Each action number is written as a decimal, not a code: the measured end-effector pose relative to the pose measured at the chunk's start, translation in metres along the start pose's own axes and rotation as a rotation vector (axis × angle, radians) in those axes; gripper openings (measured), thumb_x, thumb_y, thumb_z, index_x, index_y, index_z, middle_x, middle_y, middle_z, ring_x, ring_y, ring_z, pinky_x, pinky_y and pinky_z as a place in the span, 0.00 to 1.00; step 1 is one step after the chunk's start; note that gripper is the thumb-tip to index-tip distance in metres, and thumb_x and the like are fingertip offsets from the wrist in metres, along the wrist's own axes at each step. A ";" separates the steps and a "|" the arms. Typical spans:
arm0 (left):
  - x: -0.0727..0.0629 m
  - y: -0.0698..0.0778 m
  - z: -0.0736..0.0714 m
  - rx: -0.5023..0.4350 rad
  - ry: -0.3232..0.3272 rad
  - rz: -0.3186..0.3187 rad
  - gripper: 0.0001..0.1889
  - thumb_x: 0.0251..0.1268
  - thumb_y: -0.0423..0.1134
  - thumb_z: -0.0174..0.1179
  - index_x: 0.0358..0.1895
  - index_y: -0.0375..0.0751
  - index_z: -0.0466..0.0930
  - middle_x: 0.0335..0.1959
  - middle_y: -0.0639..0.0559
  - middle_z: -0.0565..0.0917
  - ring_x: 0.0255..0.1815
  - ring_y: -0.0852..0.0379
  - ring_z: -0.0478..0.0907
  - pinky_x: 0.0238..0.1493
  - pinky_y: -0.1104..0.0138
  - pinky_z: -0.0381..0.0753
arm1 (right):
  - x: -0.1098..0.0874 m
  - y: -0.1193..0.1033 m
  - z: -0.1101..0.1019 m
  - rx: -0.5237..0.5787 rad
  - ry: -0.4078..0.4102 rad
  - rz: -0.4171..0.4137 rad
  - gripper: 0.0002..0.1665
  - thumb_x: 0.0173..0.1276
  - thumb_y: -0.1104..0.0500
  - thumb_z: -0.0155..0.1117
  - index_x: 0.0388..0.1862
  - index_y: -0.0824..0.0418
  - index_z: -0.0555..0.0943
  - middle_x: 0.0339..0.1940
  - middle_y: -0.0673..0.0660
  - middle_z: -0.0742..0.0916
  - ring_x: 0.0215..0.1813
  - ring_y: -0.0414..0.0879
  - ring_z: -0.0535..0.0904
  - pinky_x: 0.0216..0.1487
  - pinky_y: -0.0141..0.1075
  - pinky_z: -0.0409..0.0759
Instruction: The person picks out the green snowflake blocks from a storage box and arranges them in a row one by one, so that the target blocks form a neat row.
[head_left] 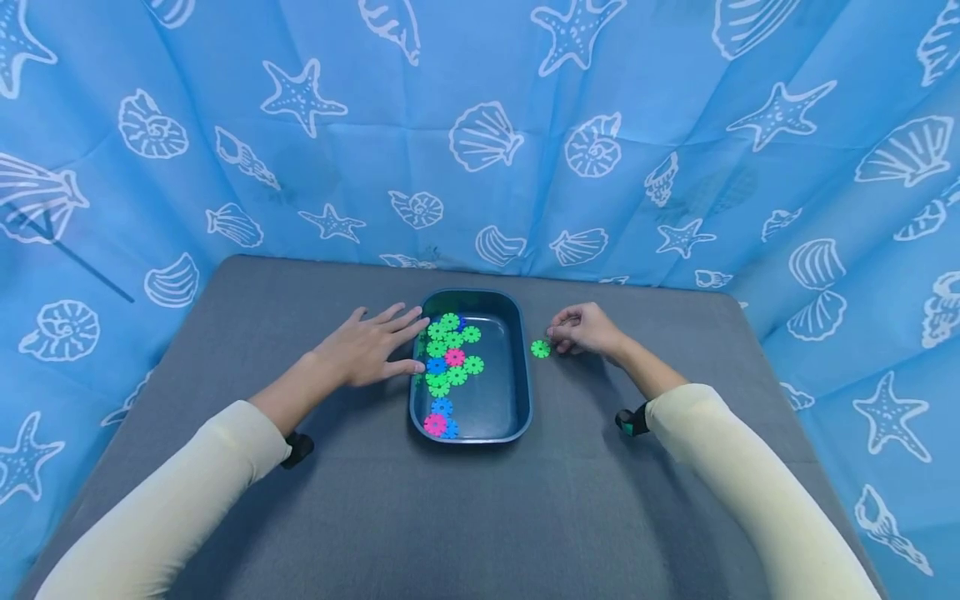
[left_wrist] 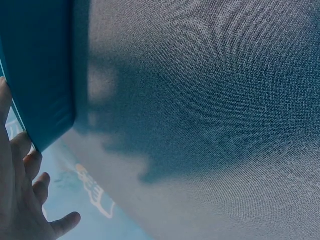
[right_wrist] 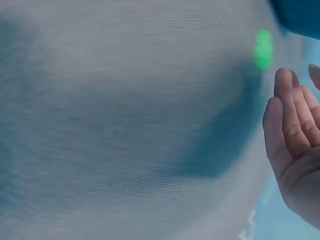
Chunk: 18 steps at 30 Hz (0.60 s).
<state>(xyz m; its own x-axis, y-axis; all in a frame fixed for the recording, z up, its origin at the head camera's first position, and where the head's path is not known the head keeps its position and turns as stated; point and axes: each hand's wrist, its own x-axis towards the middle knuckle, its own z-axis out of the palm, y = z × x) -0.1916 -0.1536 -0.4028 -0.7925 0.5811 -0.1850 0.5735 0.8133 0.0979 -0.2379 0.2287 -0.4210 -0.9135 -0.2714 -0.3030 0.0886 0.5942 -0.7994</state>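
Note:
A dark blue rectangular tray [head_left: 495, 427] stands on the table, with several notched plastic discs, green, pink [head_left: 454, 357] and blue [head_left: 437, 366], grouped along its left side. Spread fingers of my left hand [head_left: 367, 346] touch the tray's left rim; the left wrist view also shows fingertips [left_wrist: 33, 162] against the rim. Just outside the right wall lies a green notched disc [head_left: 540, 349] on the cloth. Beside that disc is my right hand [head_left: 588, 329], fingers loosely bent. A small gap separates fingertips and blurred green disc [right_wrist: 263, 49] in the right wrist view.
Grey cloth covers the table [head_left: 465, 517]. A blue curtain [head_left: 420, 167] with white shells and starfish hangs behind and along both sides. Each wrist carries a dark band; the right one [head_left: 632, 419] hangs under the sleeve.

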 end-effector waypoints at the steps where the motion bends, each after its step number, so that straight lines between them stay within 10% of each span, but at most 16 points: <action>1: 0.000 0.000 -0.001 -0.001 0.001 0.001 0.43 0.69 0.69 0.48 0.80 0.50 0.52 0.81 0.48 0.52 0.81 0.42 0.46 0.70 0.32 0.48 | 0.000 -0.005 -0.003 0.014 0.000 0.001 0.16 0.74 0.60 0.61 0.52 0.73 0.79 0.42 0.69 0.88 0.39 0.54 0.87 0.41 0.44 0.84; 18: 0.000 0.003 -0.007 0.041 0.024 0.029 0.43 0.68 0.68 0.51 0.78 0.47 0.58 0.79 0.46 0.57 0.80 0.43 0.47 0.70 0.33 0.50 | 0.002 -0.090 0.022 0.043 -0.112 -0.108 0.16 0.76 0.58 0.59 0.54 0.69 0.81 0.49 0.70 0.86 0.50 0.59 0.85 0.52 0.47 0.83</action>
<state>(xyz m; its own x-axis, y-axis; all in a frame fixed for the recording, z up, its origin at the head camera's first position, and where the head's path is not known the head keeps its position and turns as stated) -0.1911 -0.1510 -0.3954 -0.7798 0.6054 -0.1593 0.6040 0.7945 0.0626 -0.2390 0.1581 -0.3615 -0.8689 -0.4160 -0.2681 0.0113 0.5249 -0.8511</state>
